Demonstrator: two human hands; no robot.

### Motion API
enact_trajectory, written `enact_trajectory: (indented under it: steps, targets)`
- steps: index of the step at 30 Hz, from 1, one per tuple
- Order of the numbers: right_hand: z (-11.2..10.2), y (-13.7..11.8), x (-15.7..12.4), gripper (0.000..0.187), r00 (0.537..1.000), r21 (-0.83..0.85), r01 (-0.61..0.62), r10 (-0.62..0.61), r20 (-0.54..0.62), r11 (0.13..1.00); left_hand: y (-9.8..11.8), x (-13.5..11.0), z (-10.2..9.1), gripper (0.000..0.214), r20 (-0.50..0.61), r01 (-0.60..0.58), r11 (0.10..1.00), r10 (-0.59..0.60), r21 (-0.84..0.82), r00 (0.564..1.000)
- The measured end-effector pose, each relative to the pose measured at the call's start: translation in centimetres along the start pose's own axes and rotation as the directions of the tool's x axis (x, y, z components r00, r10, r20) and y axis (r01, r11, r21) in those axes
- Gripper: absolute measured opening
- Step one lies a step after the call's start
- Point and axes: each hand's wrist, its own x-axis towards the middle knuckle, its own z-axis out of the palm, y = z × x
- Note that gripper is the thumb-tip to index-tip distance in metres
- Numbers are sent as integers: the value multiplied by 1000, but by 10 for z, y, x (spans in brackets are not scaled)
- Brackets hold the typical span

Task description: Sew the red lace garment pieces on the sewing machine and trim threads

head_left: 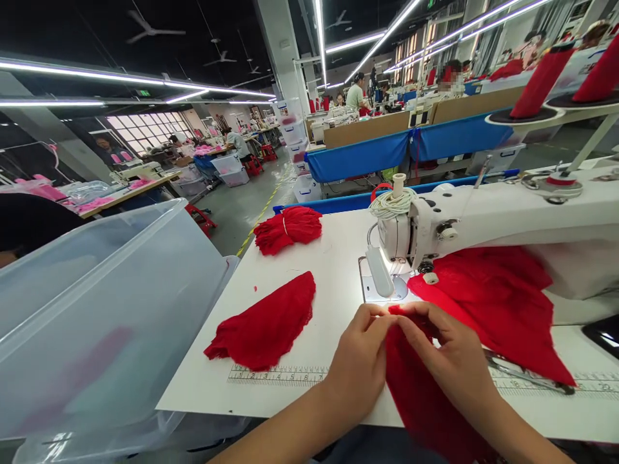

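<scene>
Both hands meet just in front of the needle area of a white sewing machine (396, 238). My left hand (360, 361) pinches the top edge of a red fabric piece (411, 393) between thumb and fingers. Right beside it, my right hand (449, 354) grips the same edge, fingertips nearly touching the left ones. From there the cloth hangs down over the table's front edge. More red fabric (493, 296) lies bunched under the machine arm. To the left, a flat red piece (271, 322) rests on the white table (193, 386), with a tied red bundle (289, 229) behind it.
A large translucent plastic bin (111, 309) stands against the table's left side. A printed ruler (275, 376) runs along the front edge. Red thread cones (541, 84) stand at upper right. A dark phone-like object (604, 338) lies at far right. People work at machines farther back.
</scene>
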Motion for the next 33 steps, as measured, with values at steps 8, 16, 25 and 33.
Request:
enact_trajectory:
  steps: [8,16,25,33]
  targets:
    - [0,1,-1,24,965,238,-262,253,70,935,-4,-1,6,17,-184,69,989,-93,-130,978]
    - [5,-1,-2,30,945,285,-327,313,94,901,-5,15,4,31,102,411,684,-445,-602,890]
    - [14,-1,-8,34,895,510,-443,393,209,737,-2,21,-13,32,82,385,856,-381,-345,921]
    - [14,3,-5,40,869,539,-496,381,317,681,-3,30,-22,17,91,372,911,-361,-176,928]
